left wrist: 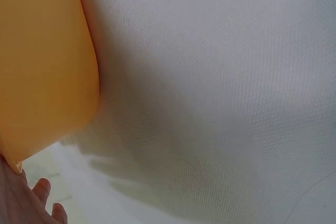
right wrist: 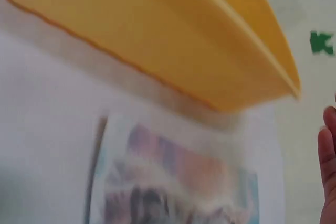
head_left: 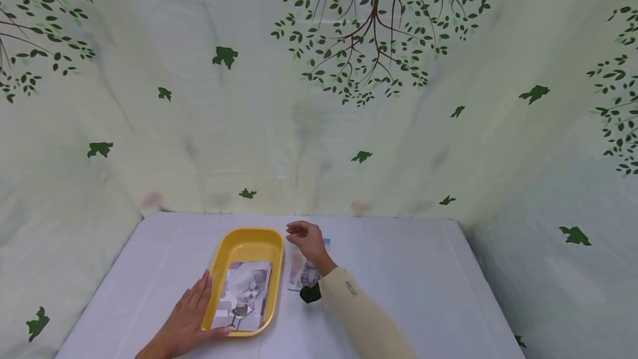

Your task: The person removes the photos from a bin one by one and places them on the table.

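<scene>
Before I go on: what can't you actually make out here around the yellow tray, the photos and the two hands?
- Head view: the right hand covers part of the photo on the table; its grip cannot be judged.
- Head view: the photo in the yellow tray is too small to read.
- Right wrist view: the table photo is blurred.
- Left wrist view: the left hand is cut off by the edge.

White-clothed table [head_left: 408,281] — yellow tray [head_left: 245,239] lying on it, loose photo [head_left: 301,273] just beside the tray

Small dark print on sleeve [head_left: 350,290], too tiny to read
</scene>
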Action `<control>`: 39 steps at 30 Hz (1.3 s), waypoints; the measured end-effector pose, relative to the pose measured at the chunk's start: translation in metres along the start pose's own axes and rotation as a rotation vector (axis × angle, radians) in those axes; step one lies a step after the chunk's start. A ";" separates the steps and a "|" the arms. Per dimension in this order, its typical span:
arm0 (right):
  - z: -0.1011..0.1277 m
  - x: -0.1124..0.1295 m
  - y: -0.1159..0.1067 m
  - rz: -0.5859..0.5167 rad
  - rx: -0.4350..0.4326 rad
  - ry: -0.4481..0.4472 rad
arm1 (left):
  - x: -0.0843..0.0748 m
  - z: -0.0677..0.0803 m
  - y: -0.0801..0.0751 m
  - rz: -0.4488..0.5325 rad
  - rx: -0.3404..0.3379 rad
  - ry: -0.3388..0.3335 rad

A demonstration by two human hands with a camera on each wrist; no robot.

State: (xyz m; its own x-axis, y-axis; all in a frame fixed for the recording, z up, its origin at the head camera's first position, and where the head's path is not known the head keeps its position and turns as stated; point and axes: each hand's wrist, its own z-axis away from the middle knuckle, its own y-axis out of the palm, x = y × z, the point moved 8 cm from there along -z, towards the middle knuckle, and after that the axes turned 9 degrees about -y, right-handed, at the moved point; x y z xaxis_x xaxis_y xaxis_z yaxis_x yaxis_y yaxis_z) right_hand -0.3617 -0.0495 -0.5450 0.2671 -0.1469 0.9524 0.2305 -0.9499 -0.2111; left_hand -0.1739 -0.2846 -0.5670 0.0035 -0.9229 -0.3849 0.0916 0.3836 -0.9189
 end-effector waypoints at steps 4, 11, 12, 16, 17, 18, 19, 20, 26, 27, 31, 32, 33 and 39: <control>0.007 0.012 0.023 -0.049 0.078 -0.019 | 0.000 -0.001 0.001 0.014 0.011 -0.003; 0.019 0.019 0.057 -0.138 0.186 -0.004 | 0.001 -0.002 0.002 0.020 0.041 -0.032; 0.021 0.019 0.061 -0.138 0.193 0.009 | 0.001 -0.002 0.002 0.019 0.039 -0.031; 0.027 0.023 0.075 -0.133 0.207 0.006 | 0.002 -0.002 0.003 0.016 0.032 -0.030; 0.029 0.024 0.078 -0.122 0.200 0.010 | 0.003 -0.002 0.004 0.016 0.032 -0.031; 0.031 0.024 0.081 -0.117 0.194 0.019 | 0.003 -0.002 0.004 0.019 0.035 -0.033; 0.032 0.025 0.085 -0.104 0.189 0.025 | 0.004 -0.003 0.004 0.023 0.037 -0.036; 0.034 0.025 0.088 -0.094 0.183 0.029 | 0.004 -0.003 0.005 0.031 0.044 -0.040; 0.041 0.021 0.106 -0.022 0.126 0.112 | 0.006 -0.004 0.006 0.000 0.072 -0.061; 0.042 0.020 0.108 -0.015 0.109 0.135 | 0.006 -0.005 0.006 -0.013 0.068 -0.059; 0.045 0.014 0.115 0.039 0.056 0.202 | 0.006 -0.005 0.005 -0.023 0.077 -0.069; 0.047 0.013 0.116 0.053 0.049 0.225 | 0.006 -0.005 0.005 -0.025 0.085 -0.074; 0.048 0.012 0.117 0.080 0.043 0.235 | 0.006 -0.004 0.005 -0.019 0.090 -0.076; 0.052 0.005 0.121 0.299 0.029 0.249 | 0.003 -0.003 0.003 -0.021 0.078 -0.055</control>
State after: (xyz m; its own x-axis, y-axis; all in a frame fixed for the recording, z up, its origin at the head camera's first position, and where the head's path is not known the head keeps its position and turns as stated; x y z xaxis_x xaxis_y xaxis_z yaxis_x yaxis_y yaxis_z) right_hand -0.2833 -0.1511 -0.5773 0.0925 -0.4819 0.8714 0.2042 -0.8473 -0.4902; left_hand -0.1768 -0.2864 -0.5715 0.0549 -0.9318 -0.3588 0.1694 0.3629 -0.9163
